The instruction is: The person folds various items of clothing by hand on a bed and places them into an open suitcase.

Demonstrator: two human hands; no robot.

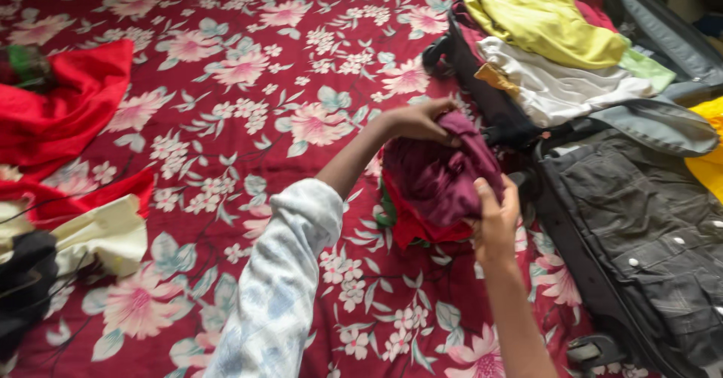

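**Two hands grip a maroon bundle beside an open suitcase**

Two bare hands close on one maroon garment [440,178], bunched into a thick roll that sits between them, just above a red cloth [410,227] lying under it on the floral bedspread [248,99]. No package, label or sign shows clearly anywhere around the hands; the only container is the dark open suitcase [640,227], just to the right of both hands, its near half a grey lining with small pale studs, its far half heaped with folded clothes. On that heap, beyond the right hand, lie a yellow garment [542,24], a white garment [561,88] under it and a pale green edge [648,68] at its side.

The left hand [418,120] reaches forward from a pale patterned sleeve [282,288], wrist bent, fingers curled over the top edge of the maroon roll and pinching it. The right hand [497,224] comes up from below, forearm bare, palm against the roll's near side, thumb raised along the fabric and fingers wrapped behind it.

Well to the left of the left hand lies a loose red cloth [64,111], with a cream piece [105,231] and a black piece [22,288] nearer the sleeve
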